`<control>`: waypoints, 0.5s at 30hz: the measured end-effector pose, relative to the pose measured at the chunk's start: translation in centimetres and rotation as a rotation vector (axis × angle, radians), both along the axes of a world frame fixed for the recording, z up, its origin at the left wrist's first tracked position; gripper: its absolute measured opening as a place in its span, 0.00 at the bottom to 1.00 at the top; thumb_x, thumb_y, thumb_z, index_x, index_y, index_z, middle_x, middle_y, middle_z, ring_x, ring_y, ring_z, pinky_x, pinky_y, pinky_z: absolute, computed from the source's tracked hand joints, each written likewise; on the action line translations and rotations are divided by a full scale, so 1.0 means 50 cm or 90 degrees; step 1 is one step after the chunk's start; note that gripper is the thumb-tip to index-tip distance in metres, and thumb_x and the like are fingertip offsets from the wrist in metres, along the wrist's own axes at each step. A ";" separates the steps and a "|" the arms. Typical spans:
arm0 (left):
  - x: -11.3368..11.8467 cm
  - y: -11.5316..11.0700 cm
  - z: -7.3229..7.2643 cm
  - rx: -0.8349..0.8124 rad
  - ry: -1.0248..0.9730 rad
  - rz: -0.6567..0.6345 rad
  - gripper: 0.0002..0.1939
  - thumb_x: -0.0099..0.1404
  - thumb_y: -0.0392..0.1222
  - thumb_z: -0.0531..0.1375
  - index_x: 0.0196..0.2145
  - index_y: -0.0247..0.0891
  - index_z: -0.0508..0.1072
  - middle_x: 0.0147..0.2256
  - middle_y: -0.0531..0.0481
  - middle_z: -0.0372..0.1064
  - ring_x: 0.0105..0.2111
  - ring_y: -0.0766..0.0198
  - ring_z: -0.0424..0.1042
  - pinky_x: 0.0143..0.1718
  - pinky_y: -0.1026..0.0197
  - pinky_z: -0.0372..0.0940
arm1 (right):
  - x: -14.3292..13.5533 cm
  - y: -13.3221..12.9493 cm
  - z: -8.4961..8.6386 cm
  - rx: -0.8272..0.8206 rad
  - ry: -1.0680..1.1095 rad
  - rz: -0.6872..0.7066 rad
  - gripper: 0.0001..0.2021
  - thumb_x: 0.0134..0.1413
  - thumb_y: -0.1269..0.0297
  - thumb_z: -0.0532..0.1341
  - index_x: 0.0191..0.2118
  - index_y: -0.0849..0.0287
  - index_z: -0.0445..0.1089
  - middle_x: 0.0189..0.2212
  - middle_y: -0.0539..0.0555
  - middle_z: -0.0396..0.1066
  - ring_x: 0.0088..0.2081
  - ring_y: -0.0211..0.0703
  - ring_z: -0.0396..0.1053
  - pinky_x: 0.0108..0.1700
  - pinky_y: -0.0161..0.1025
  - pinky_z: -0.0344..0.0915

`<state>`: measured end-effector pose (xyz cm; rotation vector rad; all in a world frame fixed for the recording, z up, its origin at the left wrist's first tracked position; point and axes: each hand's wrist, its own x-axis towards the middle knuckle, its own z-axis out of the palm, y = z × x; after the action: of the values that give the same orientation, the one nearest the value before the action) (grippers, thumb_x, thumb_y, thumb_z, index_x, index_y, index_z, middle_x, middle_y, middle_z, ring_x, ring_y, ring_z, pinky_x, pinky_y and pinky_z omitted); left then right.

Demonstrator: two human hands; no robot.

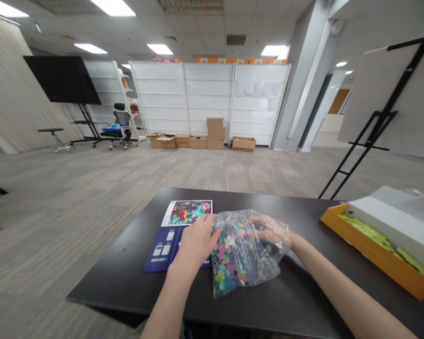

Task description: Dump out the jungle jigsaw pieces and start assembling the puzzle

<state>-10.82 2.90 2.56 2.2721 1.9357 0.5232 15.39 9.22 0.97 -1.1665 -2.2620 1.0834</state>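
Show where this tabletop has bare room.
Free: the black table left of the leaflet, bar a brown speck, and between right forearm and orange box. Crowded: the middle, with leaflet, plastic bag, left hand and right hand.

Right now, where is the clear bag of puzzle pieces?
In the head view, the clear bag is below centre, just right of the blue leaflet; the right hand shows through it.

The plastic bag (268, 266) lay mid-desk (116, 282) with puzzle pieces (226, 263) inside. The right hand (265, 230) was in the bag, the left hand (199, 238) at its left edge, partly over the leaflet (160, 254) left of the bag. Far right on the desk stood a box (371, 250). Beyond the desk, cardboard cartons (215, 139) stood before shelving (159, 103).
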 end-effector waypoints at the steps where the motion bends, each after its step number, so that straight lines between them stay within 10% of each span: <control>1: 0.002 0.002 0.000 0.000 -0.001 0.007 0.16 0.73 0.47 0.57 0.55 0.42 0.70 0.54 0.45 0.73 0.45 0.55 0.78 0.45 0.56 0.69 | -0.003 -0.003 0.003 -0.008 0.002 -0.012 0.19 0.53 0.43 0.67 0.43 0.52 0.78 0.42 0.54 0.78 0.46 0.56 0.75 0.51 0.48 0.72; 9: 0.012 0.010 -0.012 -0.044 0.037 0.048 0.21 0.72 0.49 0.58 0.58 0.40 0.65 0.54 0.40 0.67 0.47 0.49 0.77 0.42 0.55 0.69 | 0.020 0.006 0.008 0.009 0.046 -0.056 0.22 0.46 0.45 0.71 0.42 0.57 0.78 0.40 0.54 0.76 0.44 0.51 0.72 0.50 0.46 0.70; 15: 0.015 0.010 -0.006 -0.061 0.044 0.054 0.19 0.72 0.48 0.56 0.57 0.39 0.65 0.55 0.39 0.67 0.49 0.49 0.76 0.42 0.55 0.69 | 0.119 0.028 0.028 -0.186 0.107 -0.031 0.26 0.44 0.46 0.73 0.41 0.63 0.76 0.35 0.53 0.76 0.34 0.42 0.72 0.38 0.38 0.69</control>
<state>-10.07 3.41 2.26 2.1862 2.0504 0.3567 21.36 10.63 2.35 -1.1829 -1.9846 1.4710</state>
